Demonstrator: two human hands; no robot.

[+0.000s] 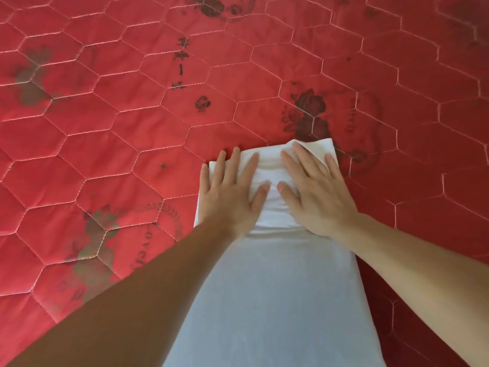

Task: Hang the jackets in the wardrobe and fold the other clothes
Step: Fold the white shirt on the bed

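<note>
A white garment (272, 287) lies as a long narrow strip on the red quilted bed, running from the bottom edge of the head view up to the middle. Its far end is doubled back into a thicker fold. My left hand (230, 192) lies flat on the left part of that fold, fingers straight and spread. My right hand (315, 189) presses flat on the right part, fingers straight, one corner of cloth standing up beside its fingertips. Both thumbs point toward each other over the cloth.
The red quilt (132, 128) with hexagon stitching and dark rose prints fills the whole view around the garment. No other clothes, wardrobe or bed edge are in view.
</note>
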